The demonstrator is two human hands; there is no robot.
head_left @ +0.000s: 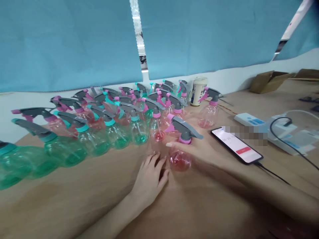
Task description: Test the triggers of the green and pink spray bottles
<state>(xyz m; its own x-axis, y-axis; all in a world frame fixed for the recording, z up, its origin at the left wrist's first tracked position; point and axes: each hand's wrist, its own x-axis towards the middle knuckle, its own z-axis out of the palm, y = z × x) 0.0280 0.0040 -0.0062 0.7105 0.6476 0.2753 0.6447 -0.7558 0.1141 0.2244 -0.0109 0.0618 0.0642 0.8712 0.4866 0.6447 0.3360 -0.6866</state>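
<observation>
My right hand (196,149) is wrapped round a pink spray bottle (179,161) with a grey and pink trigger head. Its thumb lies across the bottle's neck; the other fingers are hidden behind. To the left of that bottle, my left hand (151,177) rests on the table with fingers spread, holding nothing. Just beyond my hands stands another pink spray bottle (157,129), beside a green spray bottle (139,131). A further pink spray bottle (208,114) stands apart, behind my right hand.
Rows of green and pink spray bottles (93,142) fill the table's left and back. A paper cup (198,91) stands behind. On the right lie a phone (239,147) with a cable, a white box (250,121), plastic cases (291,137) and an open cardboard box (267,82).
</observation>
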